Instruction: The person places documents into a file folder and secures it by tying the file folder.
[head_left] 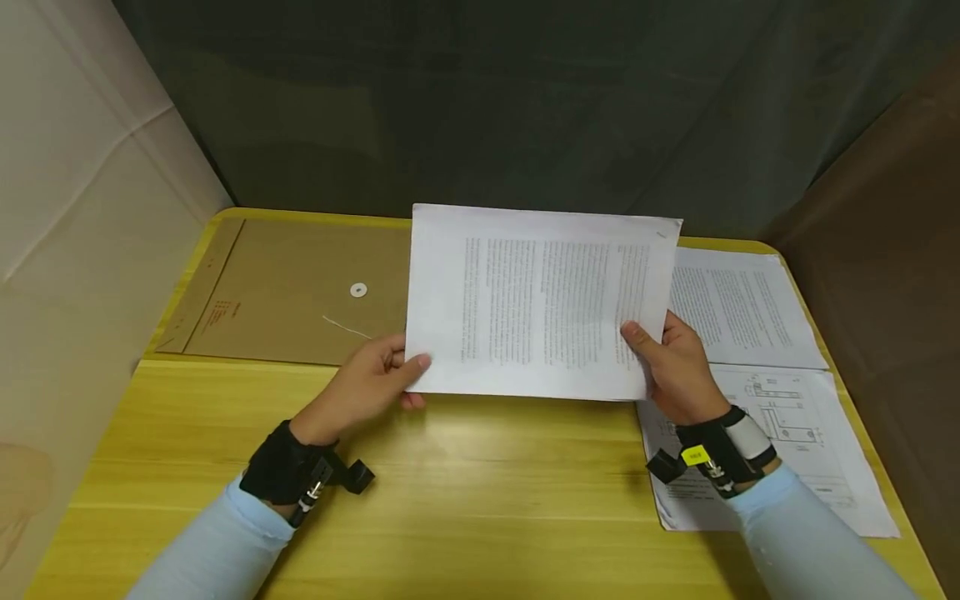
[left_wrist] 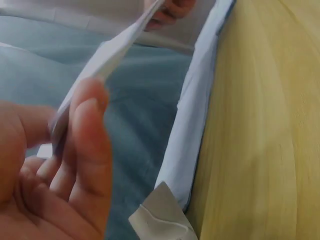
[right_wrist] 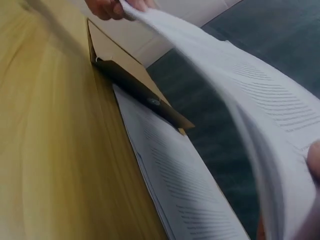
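Printed sheets [head_left: 536, 304]: small stack of white pages, text in columns, held up off the counter [head_left: 465, 492] at its middle, tilted toward the camera; print too small to read.
Left hand [head_left: 371, 383]: pinches the stack's near left corner, thumb on the front face, fingers behind and hidden; left wrist view shows the thumb [left_wrist: 87, 145] against the paper edge, blurred.
Right hand [head_left: 675, 367]: grips the near right edge, thumb on the front, fingers hidden behind the pages.
Stack edge: right wrist view shows several leaves fanned slightly apart [right_wrist: 260, 100]; count not readable.
Brown envelope [head_left: 292, 292]: flat on the far left of the counter, round white clasp [head_left: 358, 290] and string; its right end hidden behind the held sheets.
Loose pages, right: text page [head_left: 742, 308] far right, partly covered by the stack; drawing page [head_left: 795, 442] nearer, partly under the right forearm.
Wrist straps: black bands on both wrists.
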